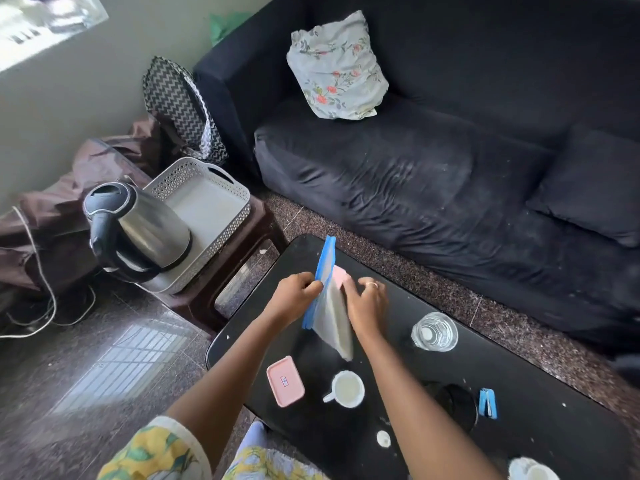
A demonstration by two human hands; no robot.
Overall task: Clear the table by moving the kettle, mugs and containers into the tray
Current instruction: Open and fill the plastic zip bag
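Note:
A steel kettle (138, 230) with a black handle stands in the white perforated tray (221, 188) on a brown stool. Over the black table (519, 403), both my hands hold a clear container with a blue lid (327, 306), tilted on its edge. My left hand (294, 296) pinches the blue lid edge. My right hand (367, 303) grips the container's other side. A pink object (341, 276) is partly hidden behind the container. On the table lie a pink-lidded container (285, 381), a white mug (346, 389), a glass (434, 331) and another white mug (531, 471) at the bottom edge.
A black round object (453, 403) and a small blue stapler (487, 403) lie on the table's right part. A dark sofa (450, 161) with a floral pillow (336, 67) runs behind the table. White cables (41, 282) trail on the floor at left.

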